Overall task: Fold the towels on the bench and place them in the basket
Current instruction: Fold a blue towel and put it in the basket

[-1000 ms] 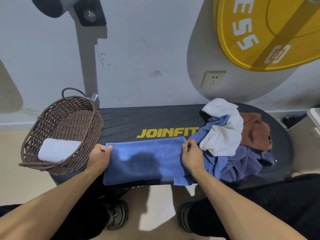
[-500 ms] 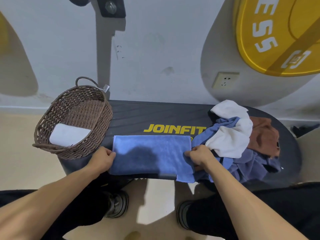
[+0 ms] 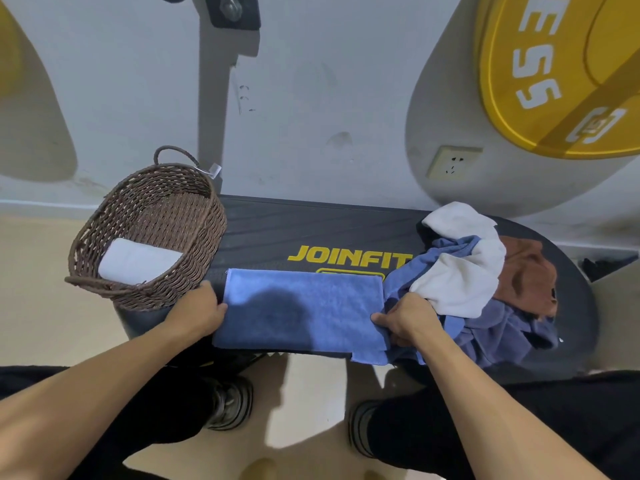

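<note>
While lying flat on the counter [image 3: 311, 233], a folded blue towel [image 3: 301, 310] is being held at either end by the left hand [image 3: 197, 311] and right hand [image 3: 408, 318], each grip pinching cloth.

Head camera, single view: it sits on your head, facing forward and steeply down. Close range: your forearms enter from the bottom edge, your legs and shoes lie below. The counter [image 3: 311, 233] crosses the middle of the frame, the wall [image 3: 329, 81] fills the top. Wide-angle lens: edges bend, the basket [image 3: 194, 244] at left, the weight plate [image 3: 561, 74] at upper right.
</note>
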Demonstrator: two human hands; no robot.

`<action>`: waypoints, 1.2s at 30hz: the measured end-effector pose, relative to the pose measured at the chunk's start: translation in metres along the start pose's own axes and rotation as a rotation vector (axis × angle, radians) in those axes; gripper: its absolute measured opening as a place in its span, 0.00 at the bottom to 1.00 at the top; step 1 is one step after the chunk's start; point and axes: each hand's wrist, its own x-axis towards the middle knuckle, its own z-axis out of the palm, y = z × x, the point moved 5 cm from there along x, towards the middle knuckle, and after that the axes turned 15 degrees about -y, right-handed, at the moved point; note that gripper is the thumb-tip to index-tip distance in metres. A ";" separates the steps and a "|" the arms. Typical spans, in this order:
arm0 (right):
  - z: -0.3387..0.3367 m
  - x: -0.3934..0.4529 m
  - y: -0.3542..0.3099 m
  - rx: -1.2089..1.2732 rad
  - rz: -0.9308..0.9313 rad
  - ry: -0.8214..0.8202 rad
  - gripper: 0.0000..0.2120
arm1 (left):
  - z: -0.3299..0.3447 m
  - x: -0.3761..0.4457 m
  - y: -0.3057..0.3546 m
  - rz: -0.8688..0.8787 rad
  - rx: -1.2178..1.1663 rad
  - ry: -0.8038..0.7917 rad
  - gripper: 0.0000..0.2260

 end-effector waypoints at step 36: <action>0.061 -0.049 -0.113 1.077 -0.520 -0.394 0.12 | 0.029 -0.039 0.137 0.350 -0.919 -0.740 0.18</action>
